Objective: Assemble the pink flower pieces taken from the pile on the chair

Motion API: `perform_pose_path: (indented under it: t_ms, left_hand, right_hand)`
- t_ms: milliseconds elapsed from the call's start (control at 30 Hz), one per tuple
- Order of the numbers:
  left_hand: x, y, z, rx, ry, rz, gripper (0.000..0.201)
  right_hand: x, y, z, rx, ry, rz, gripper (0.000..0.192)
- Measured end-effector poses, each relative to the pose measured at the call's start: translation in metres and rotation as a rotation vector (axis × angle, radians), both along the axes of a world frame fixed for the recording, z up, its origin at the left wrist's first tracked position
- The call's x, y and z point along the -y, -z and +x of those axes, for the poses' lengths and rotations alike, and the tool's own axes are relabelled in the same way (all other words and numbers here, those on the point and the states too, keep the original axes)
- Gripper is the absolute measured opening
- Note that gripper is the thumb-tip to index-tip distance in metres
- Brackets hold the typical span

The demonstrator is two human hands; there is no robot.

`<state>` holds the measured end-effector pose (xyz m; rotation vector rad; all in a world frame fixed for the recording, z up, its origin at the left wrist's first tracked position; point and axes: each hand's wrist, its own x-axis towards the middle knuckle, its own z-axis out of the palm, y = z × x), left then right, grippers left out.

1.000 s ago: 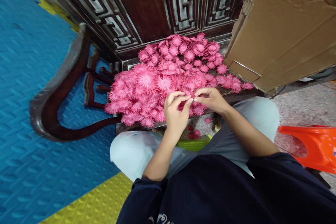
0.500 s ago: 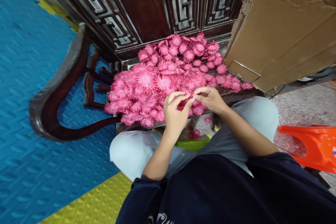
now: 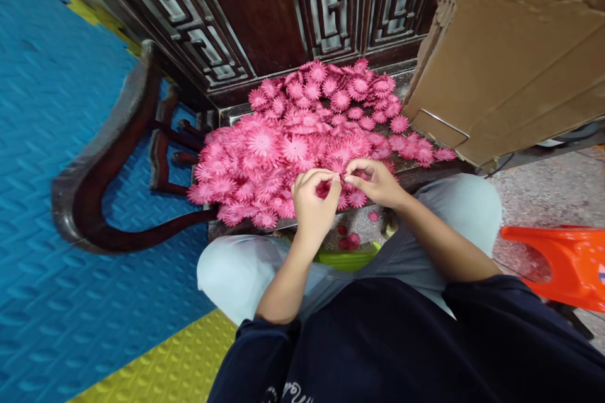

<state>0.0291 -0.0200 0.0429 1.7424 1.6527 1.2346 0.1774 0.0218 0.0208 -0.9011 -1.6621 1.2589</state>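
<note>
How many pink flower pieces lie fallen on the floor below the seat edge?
4 visible: one flower piece alone on the right, one below the hands, two clustered by the green object. More may be hidden behind the knees or seat edge.

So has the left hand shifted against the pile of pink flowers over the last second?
Yes, slightly. The left hand sits a little further left along the pink flower pile, fingertips meeting the right hand.

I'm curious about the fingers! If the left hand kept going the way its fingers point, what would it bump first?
Probably the right hand: the left hand points right, fingertips almost meeting it over the pink flower pile. Something small and pink seems pinched between them, unclear.
</note>
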Motion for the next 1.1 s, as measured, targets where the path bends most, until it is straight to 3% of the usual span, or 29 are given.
perform_pose_path:
  t_ms: [167, 367, 667, 833, 1100]
  left_hand:
    - [-0.001, 0.001, 0.000, -0.004, -0.013, -0.006, 0.010]
    - [-0.005, 0.003, -0.001, 0.217, 0.047, -0.027, 0.009]
    - [-0.011, 0.010, -0.006, 0.585, 0.024, -0.148, 0.003]
    - [-0.014, 0.012, -0.007, 0.558, 0.007, -0.138, 0.006]
    - [-0.015, 0.015, -0.007, 0.515, 0.097, -0.195, 0.008]
  right_hand:
    - [0.001, -0.001, 0.001, -0.029, -0.056, -0.038, 0.030]
    - [0.000, -0.003, 0.003, -0.042, -0.096, -0.058, 0.030]
    - [0.003, -0.006, 0.002, -0.019, -0.049, 0.065, 0.018]
    - [0.004, -0.007, 0.003, -0.004, -0.017, 0.086, 0.021]
    - [0.002, -0.006, 0.003, 0.008, 0.042, 0.094, 0.023]
